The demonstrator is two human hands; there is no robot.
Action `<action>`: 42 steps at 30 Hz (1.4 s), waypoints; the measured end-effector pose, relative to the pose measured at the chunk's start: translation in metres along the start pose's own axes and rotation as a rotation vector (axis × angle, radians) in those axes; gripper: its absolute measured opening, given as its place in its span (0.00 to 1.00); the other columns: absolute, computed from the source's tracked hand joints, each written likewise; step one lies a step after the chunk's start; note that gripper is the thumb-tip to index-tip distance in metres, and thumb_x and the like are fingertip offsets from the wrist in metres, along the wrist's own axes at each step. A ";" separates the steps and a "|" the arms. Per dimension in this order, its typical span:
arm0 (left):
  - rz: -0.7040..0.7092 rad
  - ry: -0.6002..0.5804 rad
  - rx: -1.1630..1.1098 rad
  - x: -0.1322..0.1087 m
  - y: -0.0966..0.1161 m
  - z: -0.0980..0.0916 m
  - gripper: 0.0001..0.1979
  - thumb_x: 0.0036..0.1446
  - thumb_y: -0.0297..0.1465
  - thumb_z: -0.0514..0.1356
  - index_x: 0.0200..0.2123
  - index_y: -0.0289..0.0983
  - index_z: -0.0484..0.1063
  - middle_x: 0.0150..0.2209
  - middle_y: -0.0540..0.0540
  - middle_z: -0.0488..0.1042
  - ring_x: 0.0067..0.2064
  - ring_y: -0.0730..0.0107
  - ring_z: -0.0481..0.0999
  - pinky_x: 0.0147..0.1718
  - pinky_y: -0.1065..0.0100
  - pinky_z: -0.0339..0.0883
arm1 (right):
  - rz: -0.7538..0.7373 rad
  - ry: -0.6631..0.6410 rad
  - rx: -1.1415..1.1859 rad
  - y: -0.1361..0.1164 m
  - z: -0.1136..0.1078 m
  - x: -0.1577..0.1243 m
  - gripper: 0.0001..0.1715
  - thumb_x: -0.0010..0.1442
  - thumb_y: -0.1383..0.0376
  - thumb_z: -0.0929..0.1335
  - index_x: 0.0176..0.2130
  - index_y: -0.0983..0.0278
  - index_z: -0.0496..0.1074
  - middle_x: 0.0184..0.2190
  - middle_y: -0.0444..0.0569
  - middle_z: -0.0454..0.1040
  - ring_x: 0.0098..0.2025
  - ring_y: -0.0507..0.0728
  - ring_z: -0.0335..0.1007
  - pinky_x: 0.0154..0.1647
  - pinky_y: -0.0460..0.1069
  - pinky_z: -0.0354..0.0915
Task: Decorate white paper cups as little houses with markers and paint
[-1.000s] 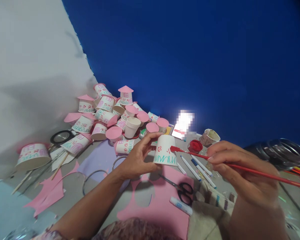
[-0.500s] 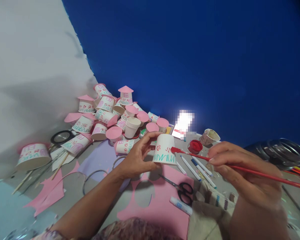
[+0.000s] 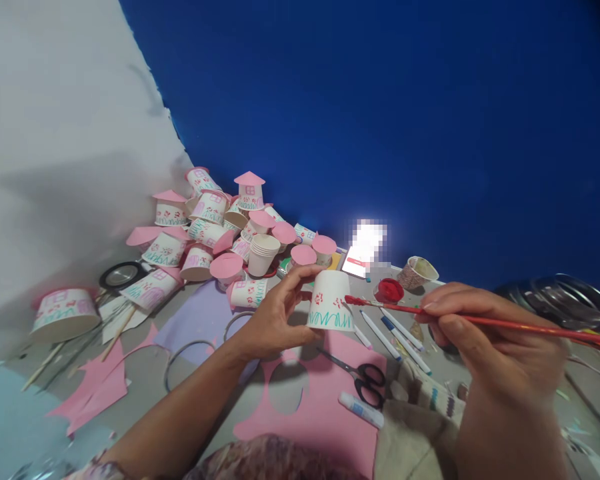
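A white paper cup [image 3: 331, 300], upside down, is gripped at its left side between the thumb and fingers of my left hand [image 3: 283, 310]. Green wavy lines run round its lower part, with red dabs above them. My right hand [image 3: 495, 333] pinches a red paintbrush [image 3: 397, 307], its red-coated bristles at the cup's right side; whether they touch cannot be made out. Behind the brush stands a small pot of red paint [image 3: 389, 291]. Below the cup lie black-handled scissors [image 3: 369, 383] on cut pink paper [image 3: 310, 427].
Several decorated cups with pink paper roofs [image 3: 210, 207] are heaped at the back left, around a stack of plain cups [image 3: 264, 255]. Markers [image 3: 380, 333], a glue stick [image 3: 361, 409], a beige cloth [image 3: 410, 440], a lit phone [image 3: 360, 257] and another cup [image 3: 418, 272] lie about the table.
The cup has turned a little and shifted slightly right in my left hand. My right hand has tilted the paintbrush flatter, its bristles still beside the cup.
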State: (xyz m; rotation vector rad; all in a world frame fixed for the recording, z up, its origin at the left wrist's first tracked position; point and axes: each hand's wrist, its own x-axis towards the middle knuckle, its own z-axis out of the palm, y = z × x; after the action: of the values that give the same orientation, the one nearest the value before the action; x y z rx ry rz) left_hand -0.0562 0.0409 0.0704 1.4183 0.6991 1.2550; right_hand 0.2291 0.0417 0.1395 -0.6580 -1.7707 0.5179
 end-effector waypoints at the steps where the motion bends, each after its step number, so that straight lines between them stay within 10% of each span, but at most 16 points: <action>1: 0.000 0.001 0.001 0.000 0.000 0.000 0.41 0.45 0.21 0.73 0.63 0.47 0.70 0.64 0.43 0.72 0.64 0.50 0.73 0.62 0.52 0.68 | 0.002 -0.001 0.000 0.000 0.000 0.000 0.11 0.64 0.74 0.73 0.42 0.59 0.84 0.35 0.45 0.83 0.37 0.57 0.80 0.41 0.53 0.76; 42: -0.031 0.001 -0.038 0.001 -0.004 0.001 0.42 0.43 0.23 0.76 0.62 0.48 0.70 0.63 0.43 0.73 0.64 0.47 0.72 0.63 0.49 0.68 | 0.039 0.013 -0.035 -0.001 0.004 0.001 0.07 0.64 0.70 0.74 0.38 0.59 0.84 0.33 0.48 0.84 0.35 0.60 0.81 0.39 0.56 0.78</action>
State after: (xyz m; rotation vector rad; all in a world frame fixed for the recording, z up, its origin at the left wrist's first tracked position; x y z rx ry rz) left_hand -0.0542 0.0423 0.0670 1.3713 0.6917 1.2386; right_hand 0.2248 0.0419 0.1395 -0.7201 -1.7607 0.5088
